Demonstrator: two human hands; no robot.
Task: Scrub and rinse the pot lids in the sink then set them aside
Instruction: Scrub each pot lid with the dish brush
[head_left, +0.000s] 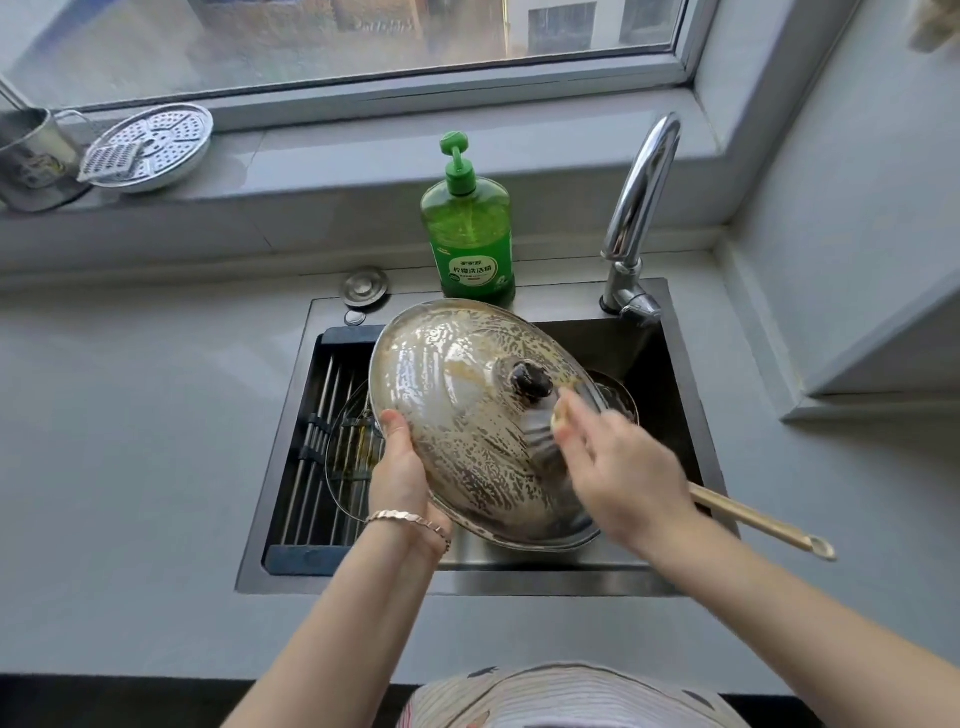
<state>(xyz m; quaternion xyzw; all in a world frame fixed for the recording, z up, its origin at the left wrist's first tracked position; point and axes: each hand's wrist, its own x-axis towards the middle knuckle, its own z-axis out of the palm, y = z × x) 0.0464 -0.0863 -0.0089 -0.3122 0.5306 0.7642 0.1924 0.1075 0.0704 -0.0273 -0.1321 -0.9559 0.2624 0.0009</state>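
Over the dark sink (467, 578), the left hand (402, 467) grips the soapy pot lid (457, 384) tilted, so the right hand (623, 467), pinching a pale scrubber (560, 419), reaches its knob (530, 384).

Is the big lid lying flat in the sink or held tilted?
Held tilted: the left hand grips the lid by its rim above the sink.

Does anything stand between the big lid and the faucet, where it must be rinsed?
Nothing visible does. The lid, gripped at its rim by the left hand and scrubbed by the right hand with a sponge, has open space to the faucet at its back right. The long-handled pan lies beneath it, not between.
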